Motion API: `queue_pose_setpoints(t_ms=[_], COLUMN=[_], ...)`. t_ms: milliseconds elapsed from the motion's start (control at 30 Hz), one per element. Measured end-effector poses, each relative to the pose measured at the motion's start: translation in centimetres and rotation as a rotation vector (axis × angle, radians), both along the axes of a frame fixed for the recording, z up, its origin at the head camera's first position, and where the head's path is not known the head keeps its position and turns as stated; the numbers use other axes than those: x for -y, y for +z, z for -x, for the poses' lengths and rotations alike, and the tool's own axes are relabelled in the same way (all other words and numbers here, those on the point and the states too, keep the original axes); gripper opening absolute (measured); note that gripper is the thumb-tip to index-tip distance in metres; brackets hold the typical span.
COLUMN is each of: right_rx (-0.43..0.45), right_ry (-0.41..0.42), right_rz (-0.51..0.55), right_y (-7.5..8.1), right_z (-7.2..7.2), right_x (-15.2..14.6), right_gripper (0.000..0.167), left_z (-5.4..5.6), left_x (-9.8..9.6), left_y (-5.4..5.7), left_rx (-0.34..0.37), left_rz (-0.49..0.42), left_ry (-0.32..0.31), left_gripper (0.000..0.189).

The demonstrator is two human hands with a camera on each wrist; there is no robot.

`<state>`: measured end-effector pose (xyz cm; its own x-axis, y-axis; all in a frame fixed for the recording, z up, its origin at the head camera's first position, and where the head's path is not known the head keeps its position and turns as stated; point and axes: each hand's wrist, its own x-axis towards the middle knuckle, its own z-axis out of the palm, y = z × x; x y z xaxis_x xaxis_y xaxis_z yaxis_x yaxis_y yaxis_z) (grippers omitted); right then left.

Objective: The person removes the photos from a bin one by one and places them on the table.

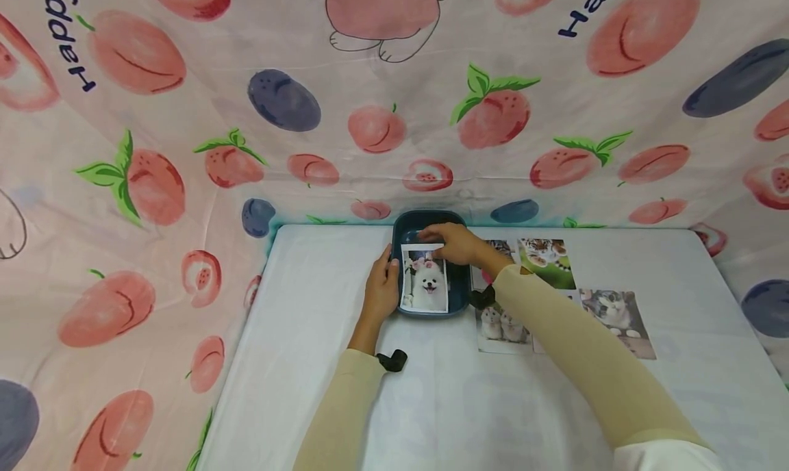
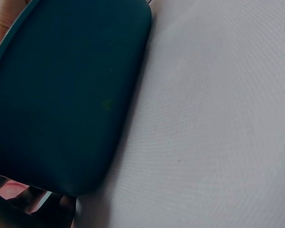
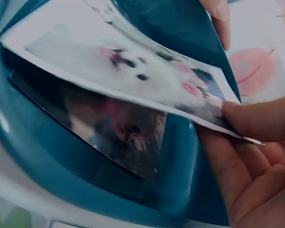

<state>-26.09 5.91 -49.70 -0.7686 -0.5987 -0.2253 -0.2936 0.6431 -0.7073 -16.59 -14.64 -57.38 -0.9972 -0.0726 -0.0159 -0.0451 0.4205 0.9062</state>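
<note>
A photo of a fluffy white dog with pink flowers (image 1: 428, 286) is pinched at one end by my right hand (image 1: 455, 244), thumb on top and fingers beneath. The photo is held over a dark teal tray (image 3: 178, 161), and its near end reaches the tray's rim. Another photo, dark and partly covered, lies in the tray (image 3: 118, 126) under the dog photo. My left hand (image 1: 381, 286) holds the tray's left side. In the left wrist view the tray's outer wall (image 2: 71, 95) fills the left part.
Several animal photos lie right of the tray: a tiger photo (image 1: 546, 260), a photo of small pale animals (image 1: 501, 328) and a grey cat photo (image 1: 619, 313). The right forearm hides others. A fruit-print cloth (image 1: 370, 163) hangs behind the white table (image 1: 320, 265).
</note>
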Motion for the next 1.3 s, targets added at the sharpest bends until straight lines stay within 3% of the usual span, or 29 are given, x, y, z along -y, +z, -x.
queue_pose_setpoints(t_ms=[167, 300, 467, 567, 733, 933, 1300], right_rx=[-0.031, -0.036, -0.013, -0.015, -0.045, 0.026, 0.02], right_ry=[-0.088, -0.072, 0.011, 0.018, -0.115, -0.301, -0.422], right_rz=[0.02, 0.034, -0.029, -0.051, 0.041, 0.222, 0.394], right_y=[0.1, 0.0, -0.1, -0.2, -0.4, -0.3, 0.6], right_z=[-0.9, -1.5, -2.2, -2.4, -2.7, -2.8, -3.4], right_x=[0.1, 0.1, 0.2, 0.1, -0.5, -1.7, -6.7], right_gripper=[0.037, 0.029, 0.042, 0.052, 0.061, 0.057, 0.058], left_z=[0.1, 0.0, 0.0, 0.0, 0.1, 0.1, 0.0], left_x=[-0.1, -0.2, -0.2, -0.2, -0.2, -0.2, -0.2], left_y=[0.1, 0.1, 0.3, 0.4, 0.3, 0.2, 0.1], left_rx=[0.004, 0.011, 0.011, 0.006, -0.008, -0.014, -0.017], left_rz=[-0.006, -0.004, -0.008, -0.014, -0.015, -0.008, -0.007], left_ry=[0.002, 0.007, 0.003, 0.001, 0.007, 0.008, -0.001], left_gripper=[0.054, 0.054, 0.054, 0.053, 0.053, 0.053, 0.053])
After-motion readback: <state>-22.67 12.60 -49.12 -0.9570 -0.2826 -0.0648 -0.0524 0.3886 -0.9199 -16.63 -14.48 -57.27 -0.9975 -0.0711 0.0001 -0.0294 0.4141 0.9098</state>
